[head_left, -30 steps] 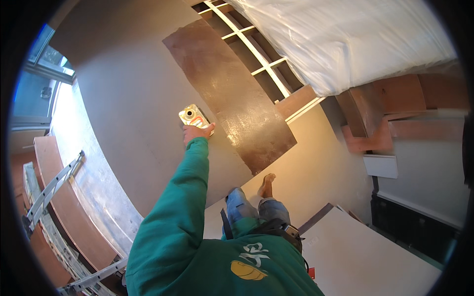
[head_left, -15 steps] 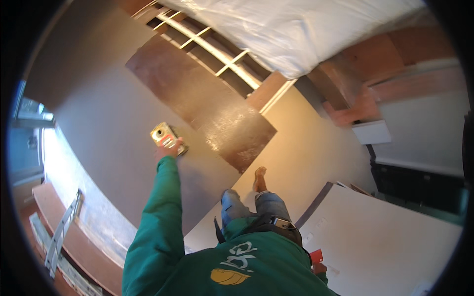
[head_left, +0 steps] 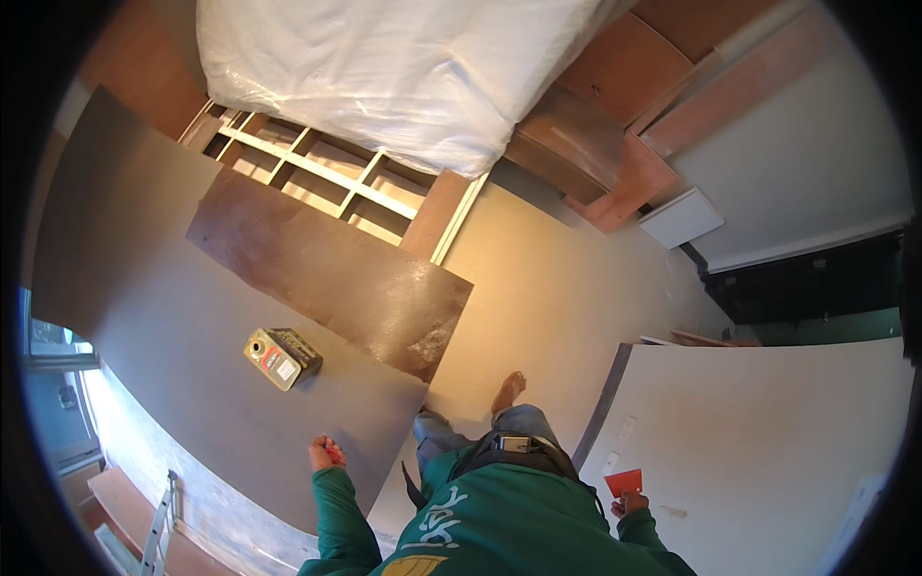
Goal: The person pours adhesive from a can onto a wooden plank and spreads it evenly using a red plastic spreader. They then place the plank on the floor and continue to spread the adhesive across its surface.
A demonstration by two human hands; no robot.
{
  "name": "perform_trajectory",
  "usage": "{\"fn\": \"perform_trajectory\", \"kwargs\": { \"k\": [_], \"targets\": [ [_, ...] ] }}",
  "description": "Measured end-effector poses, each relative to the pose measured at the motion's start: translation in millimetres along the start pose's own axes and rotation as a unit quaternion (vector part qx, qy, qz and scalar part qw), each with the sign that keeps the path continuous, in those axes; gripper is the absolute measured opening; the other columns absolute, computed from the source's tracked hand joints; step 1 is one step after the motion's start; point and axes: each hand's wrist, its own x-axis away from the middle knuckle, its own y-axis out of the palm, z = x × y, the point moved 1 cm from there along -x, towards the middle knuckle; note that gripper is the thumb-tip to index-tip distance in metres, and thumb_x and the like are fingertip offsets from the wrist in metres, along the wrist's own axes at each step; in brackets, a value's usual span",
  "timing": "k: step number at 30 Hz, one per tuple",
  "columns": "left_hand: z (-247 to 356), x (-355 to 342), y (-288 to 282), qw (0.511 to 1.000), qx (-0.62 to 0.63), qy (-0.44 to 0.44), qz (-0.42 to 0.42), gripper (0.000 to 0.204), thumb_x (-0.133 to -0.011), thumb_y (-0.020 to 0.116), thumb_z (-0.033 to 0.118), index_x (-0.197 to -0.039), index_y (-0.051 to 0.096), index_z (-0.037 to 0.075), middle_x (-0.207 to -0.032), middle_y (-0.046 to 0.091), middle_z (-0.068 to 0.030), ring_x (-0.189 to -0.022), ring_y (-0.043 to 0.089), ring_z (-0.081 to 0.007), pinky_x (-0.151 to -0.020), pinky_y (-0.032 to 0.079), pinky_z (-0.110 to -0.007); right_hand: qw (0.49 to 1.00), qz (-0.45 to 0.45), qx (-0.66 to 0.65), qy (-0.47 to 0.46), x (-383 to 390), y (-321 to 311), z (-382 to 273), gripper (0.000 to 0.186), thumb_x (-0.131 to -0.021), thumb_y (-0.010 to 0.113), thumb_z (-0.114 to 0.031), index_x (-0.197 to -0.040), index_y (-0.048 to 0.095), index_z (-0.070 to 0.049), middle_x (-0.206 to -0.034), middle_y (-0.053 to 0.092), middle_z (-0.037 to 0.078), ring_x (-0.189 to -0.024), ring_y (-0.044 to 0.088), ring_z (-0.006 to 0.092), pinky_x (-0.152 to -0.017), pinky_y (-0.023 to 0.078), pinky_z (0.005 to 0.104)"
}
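Note:
My left hand (head_left: 324,455) is closed above the grey sheet, with something small and red showing between its fingers; its exact kind is too small to tell. Just beyond that hand a rectangular metal can (head_left: 297,350), yellow and dark with a round opening on top, stands on the grey sheet (head_left: 192,298). To my right, my right hand (head_left: 630,503) grips a flat red spreader (head_left: 625,483). A brown, glossy wet-looking strip (head_left: 327,259) lies along the far edge of the grey sheet.
A pale slatted frame (head_left: 336,178) and a plastic-wrapped mattress-like block (head_left: 384,77) are at the far side. A white panel (head_left: 759,422) stands at my right. Brown boards (head_left: 624,67) lean at far right; a metal ladder (head_left: 159,523) is at lower left.
My left hand has come off the can and moved back toward me, with something red in it. The view has turned, and my right hand with the spreader shows more fully.

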Motion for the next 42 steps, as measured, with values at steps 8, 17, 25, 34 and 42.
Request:
{"fn": "perform_trajectory", "kwargs": {
  "k": [8, 17, 25, 34, 42],
  "targets": [
    [-66.9, 48.6, 146.8, 0.889, 0.088, -0.001, -0.450, 0.012, -0.092, 0.057, 0.013, -0.104, 0.060, 0.010, -0.086, 0.062, -0.0045, -0.076, 0.060, -0.0195, -0.064, 0.053, -0.030, 0.986, -0.051, -0.159, 0.014, -90.2, 12.6, -105.9, 0.010, -0.095, 0.067, -0.019, -0.099, 0.063, -0.011, -0.089, 0.059, 0.006, -0.083, 0.061, 0.0275, -0.079, 0.055, 0.0458],
    [-159.6, 200.6, 293.8, 0.969, -0.034, -0.006, -0.246, 0.032, -0.090, 0.060, 0.010, -0.122, 0.056, 0.009, -0.117, 0.067, -0.0109, -0.089, 0.069, -0.0254, -0.077, 0.060, -0.040, 0.973, -0.186, -0.116, -0.068, -175.6, 46.8, -282.6, 0.011, -0.098, 0.067, -0.026, -0.101, 0.064, -0.015, -0.080, 0.059, 0.000, -0.074, 0.060, 0.0198, -0.070, 0.053, 0.0353],
    [-203.8, 167.1, 251.7, 0.995, -0.059, -0.002, -0.076, 0.029, -0.092, 0.064, 0.026, -0.116, 0.059, 0.011, -0.096, 0.064, -0.0048, -0.072, 0.064, -0.0194, -0.062, 0.056, -0.035, 0.905, -0.395, -0.025, -0.153, -189.9, 158.1, -446.9, 0.009, -0.101, 0.065, -0.023, -0.098, 0.060, -0.017, -0.077, 0.056, -0.002, -0.072, 0.058, 0.0117, -0.063, 0.049, 0.0257],
    [-173.2, 120.8, 332.6, 0.991, -0.124, -0.007, -0.047, 0.019, -0.093, 0.066, 0.025, -0.105, 0.059, 0.012, -0.080, 0.061, -0.0020, -0.060, 0.060, -0.0167, -0.052, 0.052, -0.032, 0.884, -0.411, -0.040, -0.220, -40.4, 269.7, -539.8, 0.012, -0.098, 0.069, -0.017, -0.105, 0.061, -0.011, -0.085, 0.061, 0.001, -0.074, 0.059, 0.0130, -0.066, 0.050, 0.0278],
    [-128.3, 109.4, 420.8, 0.968, -0.214, 0.097, -0.088, 0.014, -0.094, 0.064, 0.024, -0.104, 0.062, 0.014, -0.081, 0.063, -0.0006, -0.061, 0.060, -0.0111, -0.051, 0.052, -0.028, 0.941, -0.260, -0.147, -0.162, -63.0, 211.4, -572.1, 0.013, -0.102, 0.060, -0.026, -0.105, 0.060, -0.012, -0.089, 0.063, 0.001, -0.077, 0.062, 0.0171, -0.074, 0.054, 0.0341]
  ]
}}
